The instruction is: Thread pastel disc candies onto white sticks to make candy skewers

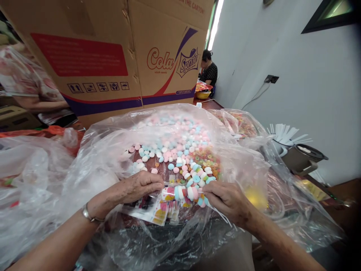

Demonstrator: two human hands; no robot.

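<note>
Between my two hands stretches a small clear candy packet [169, 193] with pink and yellow print, a row of pink, white and blue candies at its right part. My left hand [138, 187], with a metal bracelet at the wrist, is closed at the packet's left end. My right hand [225, 198] is closed at the right end of the row; its fingertips partly hide what they pinch. Thin white sticks [224, 218] show under my right hand. More flat printed packets [159, 215] lie below. Loose pastel candies [169, 154] are heaped just beyond.
Clear plastic sheeting [93, 158] spreads around the heap. Small coloured ring candies [207, 162] lie at its right. A large carton [113, 56] stands behind. White sticks [286, 133] stand in a container beside a dark lidded pot [300, 162]. Two other people sit farther back.
</note>
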